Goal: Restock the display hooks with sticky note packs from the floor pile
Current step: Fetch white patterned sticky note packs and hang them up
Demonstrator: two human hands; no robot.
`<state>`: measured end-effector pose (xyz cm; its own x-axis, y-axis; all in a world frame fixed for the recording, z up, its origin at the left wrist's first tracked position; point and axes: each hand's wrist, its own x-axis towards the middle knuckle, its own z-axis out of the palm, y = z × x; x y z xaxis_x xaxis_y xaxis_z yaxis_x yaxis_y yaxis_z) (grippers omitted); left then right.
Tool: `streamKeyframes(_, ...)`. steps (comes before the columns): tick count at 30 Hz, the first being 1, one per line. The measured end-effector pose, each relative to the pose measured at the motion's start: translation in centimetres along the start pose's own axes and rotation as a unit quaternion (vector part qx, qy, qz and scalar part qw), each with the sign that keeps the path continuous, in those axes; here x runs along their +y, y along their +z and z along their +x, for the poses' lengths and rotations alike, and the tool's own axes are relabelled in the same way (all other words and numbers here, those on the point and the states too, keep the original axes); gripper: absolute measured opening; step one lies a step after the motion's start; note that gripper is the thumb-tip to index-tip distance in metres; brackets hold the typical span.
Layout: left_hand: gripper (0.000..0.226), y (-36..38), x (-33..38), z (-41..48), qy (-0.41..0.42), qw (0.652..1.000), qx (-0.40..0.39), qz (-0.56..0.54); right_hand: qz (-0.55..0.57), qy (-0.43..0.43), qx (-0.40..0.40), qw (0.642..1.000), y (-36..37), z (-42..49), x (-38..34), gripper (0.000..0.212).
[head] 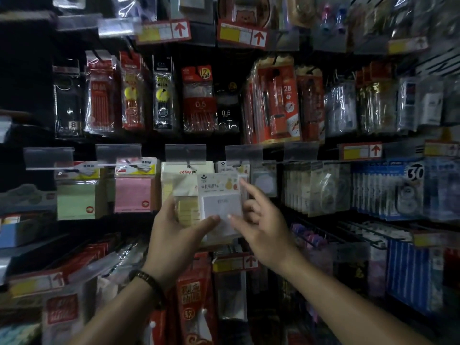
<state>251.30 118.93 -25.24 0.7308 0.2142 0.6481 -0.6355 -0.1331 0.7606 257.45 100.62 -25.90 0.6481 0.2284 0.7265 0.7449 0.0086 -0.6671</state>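
The hanging step is being carried out: a clear-wrapped pack of white sticky notes with a fruit-printed header card (220, 197) is being held up in front of the middle row of the dark display wall. It is being held just below a thin metal hook (239, 163), which is being half hidden by a clear plastic price-tag holder (243, 152). The pack is being gripped by the left hand (174, 227), whose thumb is being pressed across the lower front of the wrapper while its fingers are being hidden behind the pack. The right hand (258, 225) is being held largely open at the pack's right edge. Its index finger (245, 188) is being stretched upward beside the header card, and its other fingers are being left loosely curled, with nothing closed in them. Its thumb is apparently being rested on the wrapper's lower right corner, though blur is making that contact uncertain. A matching pack (230, 168) is hanging farther back on that hook, with a yellow sticky note pack (185, 175) just to its left and a pink sticky note pack (133, 192) further left. The next move is judged to call for the top of the header card to be raised to the hook's near tip and threaded on, with the card being steadied by the right index finger. The floor pile is not being shown.
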Motion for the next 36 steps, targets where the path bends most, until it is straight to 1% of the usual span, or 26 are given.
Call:
streamKeyframes(1,0.052,0.4,0.0,-0.1,0.002,1.000,0.001,0.004,-0.002,-0.005,0.003,1.000,0.1,-0.4,0.3,0.083)
streamKeyframes(3,0.051,0.9,-0.1,-0.3,0.006,1.000,0.004,0.012,0.005,-0.005,0.038,0.999,0.0,-0.5,0.5,0.090)
streamKeyframes(6,0.042,1.1,-0.3,-0.2,0.017,0.999,0.025,0.025,0.024,0.030,0.088,0.995,-0.8,0.1,0.8,0.093)
streamKeyframes(9,0.034,0.5,-0.5,-0.1,0.025,0.998,0.042,0.042,0.000,0.047,0.107,0.993,-1.7,1.2,1.2,0.091)
streamKeyframes(11,0.034,0.2,-0.6,-0.2,0.042,0.996,0.045,0.062,-0.020,0.044,0.112,0.993,-2.1,1.8,1.3,0.090)
streamKeyframes(16,0.037,-0.4,-0.6,-0.3,0.069,0.993,0.055,0.076,-0.046,-0.005,0.119,0.992,-1.9,2.8,0.9,0.084)
streamKeyframes(19,0.038,-0.8,-0.7,-0.2,0.074,0.992,0.062,0.077,-0.074,-0.025,0.133,0.988,-1.6,3.8,0.7,0.075)
streamKeyframes(21,0.039,-1.0,-0.7,-0.1,0.072,0.992,0.065,0.076,-0.094,-0.037,0.127,0.987,-1.5,4.2,0.8,0.068)
streamKeyframes(24,0.043,-1.3,-0.7,-0.1,0.070,0.993,0.073,0.064,-0.111,-0.041,0.133,0.984,-1.4,4.5,1.0,0.063)
streamKeyframes(29,0.047,-1.9,-0.8,0.1,0.070,0.992,0.092,0.053,-0.125,-0.035,0.135,0.982,-1.4,4.8,1.0,0.063)
streamKeyframes(32,0.046,-2.1,-0.8,0.2,0.081,0.990,0.101,0.059,-0.137,-0.030,0.128,0.982,-1.5,4.7,0.7,0.069)
streamKeyframes(36,0.052,-2.3,-0.9,0.4,0.087,0.988,0.115,0.053,-0.161,-0.025,0.127,0.978,-1.2,5.0,-0.1,0.073)
